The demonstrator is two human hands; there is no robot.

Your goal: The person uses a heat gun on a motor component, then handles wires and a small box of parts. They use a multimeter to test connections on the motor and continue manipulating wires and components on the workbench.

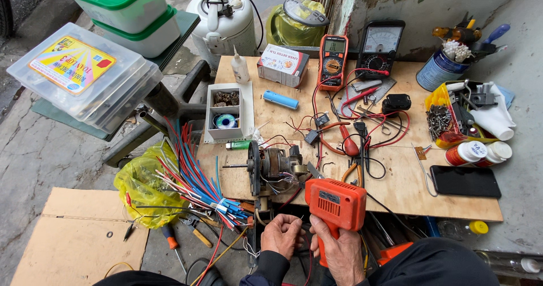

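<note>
Nearest to the camera, the right hand (341, 252) is wrapped around the handle of an orange soldering gun (336, 205), with the fingers closed firmly on the grip; the body of the tool stands above the hand at the near edge of the plywood board (396, 184). Just to the left of it, the left hand (281, 235) has the fingertips pressed together and pinches thin wires, which are too small to see clearly. To the left of this hand a bundle of red and blue wires (192, 175) spreads out over a yellow plastic bag (141, 187), and a screwdriver (171, 243) lies on the ground near a sheet of cardboard (68, 235).

A little farther, on the board, a small electric motor (271, 164) lies on its side, its shaft pointing left. At the right, a black phone (465, 181) lies flat. Farther again stand a white compartment box (226, 112), a blue cylinder cell (280, 100) and an orange multimeter (333, 59) beside an analog meter (380, 45). At the far right a tin (438, 71) holds tools.
</note>
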